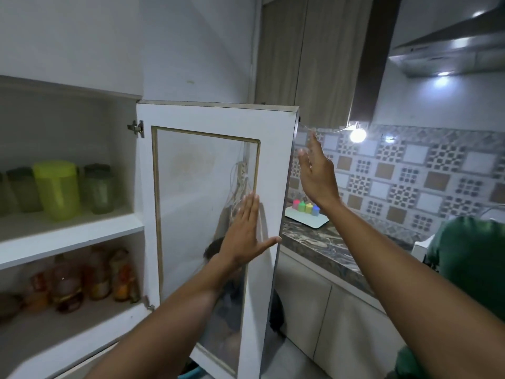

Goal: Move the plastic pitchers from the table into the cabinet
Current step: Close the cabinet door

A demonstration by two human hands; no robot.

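Observation:
A lime-green plastic pitcher (58, 188) stands on the upper shelf (68, 233) of the open white cabinet, between darker green lidded containers (99, 188). The cabinet door (276, 170), white with a glass panel, hangs open to the right of the shelves. My left hand (246, 231) lies flat with fingers spread on the inner side of the door, at the glass panel's right edge. My right hand (317, 173) is raised with fingers apart just beyond the door's outer edge and holds nothing.
The lower shelf holds several bottles and jars (95, 277). A marble counter (322, 247) runs along the right with a white tray (307, 218) of small coloured bottles. A patterned tile wall, a bright bulb (357, 134) and a range hood (448, 50) are behind.

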